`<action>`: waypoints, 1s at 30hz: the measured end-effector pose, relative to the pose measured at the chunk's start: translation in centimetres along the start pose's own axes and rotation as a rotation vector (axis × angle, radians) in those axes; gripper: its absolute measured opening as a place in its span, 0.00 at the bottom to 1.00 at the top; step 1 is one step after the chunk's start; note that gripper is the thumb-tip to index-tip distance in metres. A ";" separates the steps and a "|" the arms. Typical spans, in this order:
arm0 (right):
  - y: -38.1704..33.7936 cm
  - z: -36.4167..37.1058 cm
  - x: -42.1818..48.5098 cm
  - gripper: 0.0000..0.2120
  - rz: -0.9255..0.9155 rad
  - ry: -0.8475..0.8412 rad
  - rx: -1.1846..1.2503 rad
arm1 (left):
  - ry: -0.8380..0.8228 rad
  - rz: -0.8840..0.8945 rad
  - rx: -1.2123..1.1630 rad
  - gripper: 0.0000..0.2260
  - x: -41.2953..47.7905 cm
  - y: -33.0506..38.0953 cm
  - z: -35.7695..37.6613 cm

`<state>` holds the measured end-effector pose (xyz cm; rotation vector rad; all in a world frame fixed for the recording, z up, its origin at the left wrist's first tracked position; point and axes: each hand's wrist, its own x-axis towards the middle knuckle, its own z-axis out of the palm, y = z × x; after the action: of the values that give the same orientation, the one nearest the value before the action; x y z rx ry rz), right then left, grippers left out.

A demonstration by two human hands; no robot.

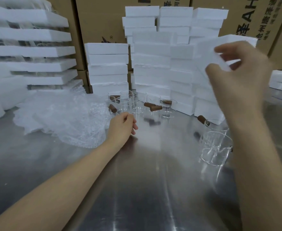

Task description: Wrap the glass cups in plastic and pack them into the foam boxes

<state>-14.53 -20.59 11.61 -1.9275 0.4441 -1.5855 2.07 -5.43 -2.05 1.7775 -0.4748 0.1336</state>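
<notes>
The shiny steel bench (145, 189) reflects the light. A loose heap of bubble wrap (61, 117) lies on it, left of the left grip (122, 125). Just beyond that grip stands a cluster of glass cups (137, 105) with brown wooden handles. A nearer pair of cups (215, 147) stands below the right grip (237, 77). Behind the cluster, stacks of white foam boxes (152, 64) rise from the bench. Far left of the left grip, layered foam slabs (28, 52) are piled.

Clear glass cups with brown cylindrical handles (137, 105) stand clustered upright on the steel table (145, 180), two more cups (215, 145) nearer right. A crumpled heap of clear bubble plastic (61, 117) lies just left. White rectangular foam boxes (152, 64) rise in stacked columns behind, with one tilted foam box (208, 52) raised aloft.
</notes>
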 end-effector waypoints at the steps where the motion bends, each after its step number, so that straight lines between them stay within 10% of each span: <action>1: -0.6 0.3 -0.6 0.17 -0.054 -0.001 -0.027 | 0.013 0.005 -0.011 0.13 0.0 0.0 0.0; 7: -3.4 2.9 -5.4 0.17 -0.512 0.015 -0.016 | 0.078 -0.060 -0.116 0.12 0.5 0.0 -0.1; 11: -2.8 5.7 -8.3 0.17 -0.773 -0.440 0.024 | 0.091 -0.088 -0.197 0.10 1.2 -0.9 -1.2; 17: 1.8 8.2 -8.9 0.21 -0.413 -1.107 -0.072 | 0.168 -0.286 -0.636 0.18 1.5 -0.3 -2.3; 25: 3.5 6.6 -0.6 0.24 -0.331 -0.172 -0.167 | -0.142 -0.124 -0.150 0.23 0.9 -0.6 -1.6; 30: 4.4 6.2 8.3 0.30 -0.083 -0.168 -0.527 | -0.182 -0.069 -0.059 0.23 0.9 -0.6 -1.3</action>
<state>-6.07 -27.50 14.49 -2.4752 0.7784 -1.4365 3.27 -4.32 -1.95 1.7538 -0.5415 -0.0908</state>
